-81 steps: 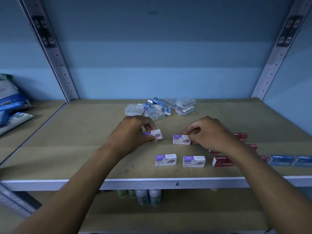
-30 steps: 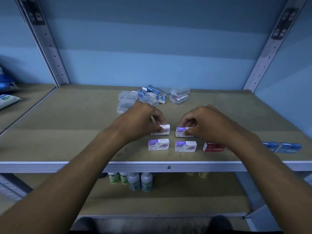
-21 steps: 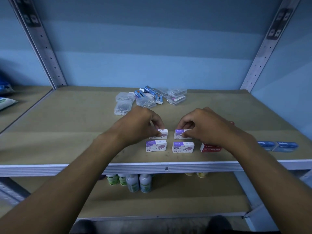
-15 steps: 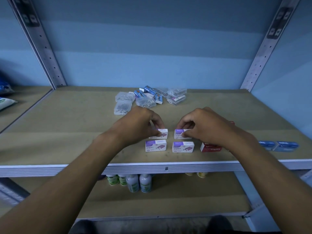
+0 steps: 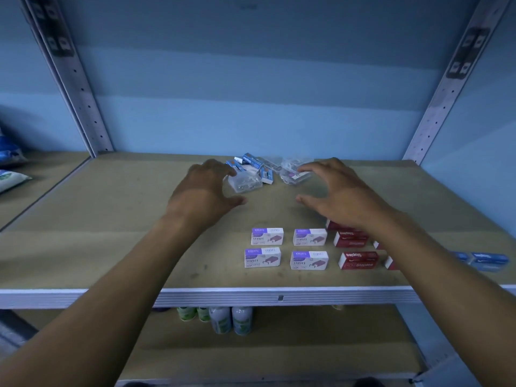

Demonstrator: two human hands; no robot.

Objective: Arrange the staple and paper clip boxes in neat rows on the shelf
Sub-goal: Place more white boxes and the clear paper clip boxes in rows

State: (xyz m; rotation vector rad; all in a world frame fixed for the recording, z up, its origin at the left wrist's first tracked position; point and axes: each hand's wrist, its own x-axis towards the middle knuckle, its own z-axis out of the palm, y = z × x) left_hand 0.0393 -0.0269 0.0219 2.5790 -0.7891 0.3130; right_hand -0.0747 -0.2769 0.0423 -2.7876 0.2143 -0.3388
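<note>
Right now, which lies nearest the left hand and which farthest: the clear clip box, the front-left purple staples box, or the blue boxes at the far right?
1. Clear clip box, just beside the left hand, at the back.
2. Front-left purple staples box, near the shelf's front edge.
3. Blue boxes, far right.

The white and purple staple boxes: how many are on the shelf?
4, in two rows of two near the front edge: back left, back right, front left, front right. None looks hidden.

Left hand [image 5: 205, 191] and right hand [image 5: 339, 192] outstretched, fingers spread, holding nothing
</note>
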